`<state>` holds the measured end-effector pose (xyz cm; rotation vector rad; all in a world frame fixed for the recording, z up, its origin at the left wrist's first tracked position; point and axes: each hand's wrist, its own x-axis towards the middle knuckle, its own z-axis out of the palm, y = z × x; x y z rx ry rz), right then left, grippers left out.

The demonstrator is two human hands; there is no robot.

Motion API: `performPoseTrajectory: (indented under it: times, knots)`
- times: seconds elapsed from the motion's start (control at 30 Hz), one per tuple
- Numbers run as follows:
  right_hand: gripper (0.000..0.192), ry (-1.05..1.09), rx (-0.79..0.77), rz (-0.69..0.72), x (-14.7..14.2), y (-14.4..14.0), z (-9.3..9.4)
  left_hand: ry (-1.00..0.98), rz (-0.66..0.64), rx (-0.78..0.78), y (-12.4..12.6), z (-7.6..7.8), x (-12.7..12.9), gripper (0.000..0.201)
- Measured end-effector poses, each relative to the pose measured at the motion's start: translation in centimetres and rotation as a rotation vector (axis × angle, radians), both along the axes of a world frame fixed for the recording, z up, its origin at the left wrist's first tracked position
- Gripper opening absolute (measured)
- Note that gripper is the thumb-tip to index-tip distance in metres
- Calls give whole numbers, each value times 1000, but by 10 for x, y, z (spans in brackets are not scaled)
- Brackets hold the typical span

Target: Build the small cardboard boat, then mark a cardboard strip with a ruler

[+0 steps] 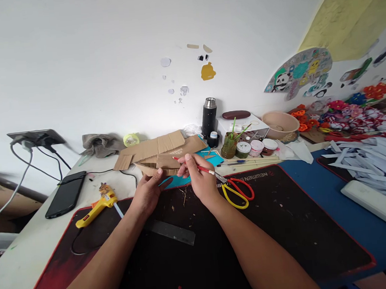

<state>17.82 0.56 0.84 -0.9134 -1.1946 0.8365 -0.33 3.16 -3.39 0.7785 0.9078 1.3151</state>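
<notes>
Mid-frame: our left fingers (157, 177) pinch cardboard (147, 169); right fingers (190, 161) grasp red pencil (205, 169). We should brace cardboard firmly, stroke lightly.

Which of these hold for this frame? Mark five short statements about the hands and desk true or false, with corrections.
1. The right hand holds a red pencil. True.
2. The left hand grips the scissors. False: it holds a cardboard piece; the scissors lie on the dark mat.
3. A ruler lies on the mat between the forearms. True.
4. The black flask lies on its side. False: it stands upright near the wall.
5. The yellow glue gun is left of both hands. True.
</notes>
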Motion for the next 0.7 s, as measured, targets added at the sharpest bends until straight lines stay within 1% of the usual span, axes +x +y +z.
performPoseTrajectory:
  times: [0.17,0.4,0.7]
  knots:
    - [63,7,4,-5,0,0,0,-5,9,24,-1,1,1,64]
    - [63,-18,-7,1,0,1,0,7,1,51,-1,2,1,66]
    - [64,6,-8,-1,0,1,0,-3,19,48,-1,2,2,63]
